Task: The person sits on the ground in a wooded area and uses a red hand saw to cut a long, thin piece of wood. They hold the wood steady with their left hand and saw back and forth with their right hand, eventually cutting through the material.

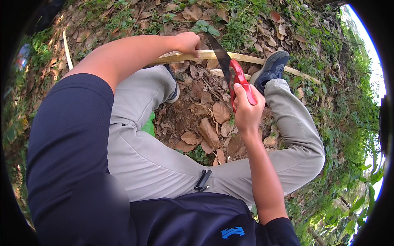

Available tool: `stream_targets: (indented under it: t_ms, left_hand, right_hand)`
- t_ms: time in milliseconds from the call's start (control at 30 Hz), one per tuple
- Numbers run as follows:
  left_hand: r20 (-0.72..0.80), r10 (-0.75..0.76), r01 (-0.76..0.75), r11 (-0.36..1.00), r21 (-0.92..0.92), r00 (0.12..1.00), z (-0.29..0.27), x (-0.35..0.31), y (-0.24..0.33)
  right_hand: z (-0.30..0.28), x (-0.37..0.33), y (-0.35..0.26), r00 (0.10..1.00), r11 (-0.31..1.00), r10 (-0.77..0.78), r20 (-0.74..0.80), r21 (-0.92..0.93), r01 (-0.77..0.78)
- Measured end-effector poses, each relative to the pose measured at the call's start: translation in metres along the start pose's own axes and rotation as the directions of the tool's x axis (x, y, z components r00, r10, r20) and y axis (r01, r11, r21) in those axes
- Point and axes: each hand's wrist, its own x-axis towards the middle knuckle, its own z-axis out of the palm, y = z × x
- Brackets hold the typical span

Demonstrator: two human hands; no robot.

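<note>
A hand saw with a dark blade [221,56] and a red handle [243,84] is gripped in my right hand [248,107]. Its blade crosses a long, pale strip of split wood or bamboo [242,58] and points away from me. Left of the blade, my left hand [188,44] is closed around the same strip. The strip runs sideways in front of my feet, its right part passing by my right shoe [272,67]. A shorter pale piece [221,73] lies just nearer to me, partly behind the saw.
Dry brown leaves [209,132] and soil cover the ground between my legs. My left shoe [174,88] is beside the strip. Another thin pale stick [67,49] lies at the far left. Green weeds [242,24] grow ahead, and leafy plants [357,201] stand at the right.
</note>
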Motion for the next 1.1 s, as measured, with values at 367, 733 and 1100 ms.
stream_targets:
  t_ms: [367,733,1100]
  left_hand:
    - [0.061,-0.014,0.016,0.999,-0.036,0.998,-0.008,0.002,0.005]
    - [0.096,-0.046,0.053,0.996,-0.067,0.994,-0.014,0.0,0.009]
    - [0.082,-0.031,0.035,0.998,-0.048,0.996,-0.011,0.001,0.008]
  right_hand:
    - [0.006,-0.014,0.002,0.999,0.997,-0.011,-0.053,-0.081,0.007]
    - [0.019,0.015,0.012,0.996,0.994,-0.076,-0.038,-0.086,0.073]
    - [0.024,0.0,0.033,0.998,0.99,-0.034,-0.046,-0.137,0.027]
